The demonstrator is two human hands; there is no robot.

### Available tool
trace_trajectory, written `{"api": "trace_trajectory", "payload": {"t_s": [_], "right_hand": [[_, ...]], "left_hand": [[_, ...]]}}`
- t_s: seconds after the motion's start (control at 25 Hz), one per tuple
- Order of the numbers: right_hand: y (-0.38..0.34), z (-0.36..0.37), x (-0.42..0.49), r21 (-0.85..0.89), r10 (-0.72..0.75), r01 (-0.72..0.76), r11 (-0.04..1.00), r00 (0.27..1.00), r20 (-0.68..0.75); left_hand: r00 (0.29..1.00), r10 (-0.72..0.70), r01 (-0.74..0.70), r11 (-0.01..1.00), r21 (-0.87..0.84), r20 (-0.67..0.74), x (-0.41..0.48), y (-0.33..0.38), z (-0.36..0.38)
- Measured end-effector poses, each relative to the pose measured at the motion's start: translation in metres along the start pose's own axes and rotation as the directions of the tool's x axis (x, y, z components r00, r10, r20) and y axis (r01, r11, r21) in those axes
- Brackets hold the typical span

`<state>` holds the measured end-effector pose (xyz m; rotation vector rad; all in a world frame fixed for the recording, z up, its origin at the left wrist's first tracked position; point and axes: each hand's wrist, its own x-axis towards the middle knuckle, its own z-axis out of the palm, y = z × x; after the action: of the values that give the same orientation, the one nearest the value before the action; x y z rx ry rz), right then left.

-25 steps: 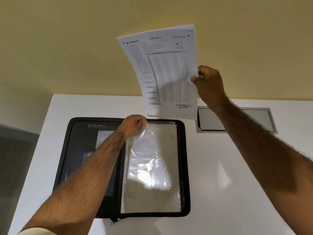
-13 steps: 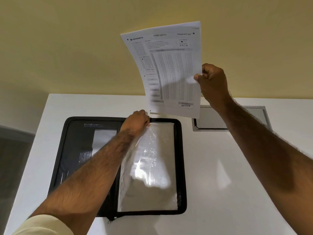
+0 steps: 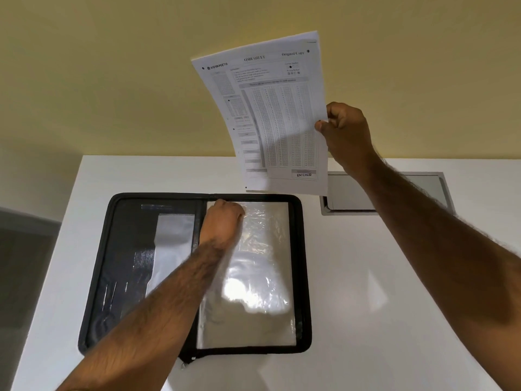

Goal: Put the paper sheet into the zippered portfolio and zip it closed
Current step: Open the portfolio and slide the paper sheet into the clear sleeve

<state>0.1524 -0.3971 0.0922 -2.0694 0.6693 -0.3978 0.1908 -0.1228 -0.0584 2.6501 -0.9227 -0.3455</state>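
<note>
Yellow wall is rising behind a white desk, and the black zippered portfolio is lying open flat toward the desk's far left corner, with a grey recessed hatch set near the far edge beside it. The right hand is holding the paper sheet up in the air above the portfolio's far edge, its grip closing in a pinch on the sheet's right margin about halfway down. The left hand is resting at the top of the clear plastic sleeve on the portfolio's right half, fingers curled at the sleeve's upper edge; whether they are actually pinching the film open cannot be told. The sheet is looking light and limp, already bowing along its free left side, so it is probably going to flop and catch if it is fed in by one corner. The film is looking thin, crinkly and likely clingy. Holding the sheet near its lower end would probably be steadier for starting it into the sleeve mouth.
</note>
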Motion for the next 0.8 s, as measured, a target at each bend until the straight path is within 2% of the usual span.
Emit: {"api": "trace_trajectory", "payload": {"t_s": [0.12,0.28,0.44,0.56,0.72,0.8], "right_hand": [[-0.007,0.007,0.009,0.021,0.066,-0.068,0.997,0.994,0.086],[-0.004,0.023,0.018,-0.055,0.073,-0.064,0.996,0.983,0.167],[-0.001,0.039,0.019,-0.183,0.052,-0.011,0.983,0.975,0.217],[0.003,0.043,0.020,-0.244,0.043,0.014,0.970,0.973,0.226],[0.003,0.039,0.023,-0.191,-0.006,0.045,0.981,0.980,0.199],[0.000,0.037,0.026,-0.179,-0.026,0.060,0.982,0.982,0.189]], "left_hand": [[1.000,-0.002,0.001,0.999,-0.053,-0.026,-0.007,-0.002,0.007],[1.000,-0.005,0.003,0.997,-0.079,-0.028,-0.006,-0.001,0.006],[0.997,-0.047,0.053,0.993,-0.108,0.060,-0.007,-0.006,0.005],[0.996,-0.064,0.069,0.993,-0.095,0.058,-0.005,-0.007,0.011],[0.998,-0.041,0.043,0.999,-0.024,0.050,0.002,0.002,0.016],[0.996,-0.060,0.064,0.996,-0.060,0.065,0.002,0.005,0.013]]}}
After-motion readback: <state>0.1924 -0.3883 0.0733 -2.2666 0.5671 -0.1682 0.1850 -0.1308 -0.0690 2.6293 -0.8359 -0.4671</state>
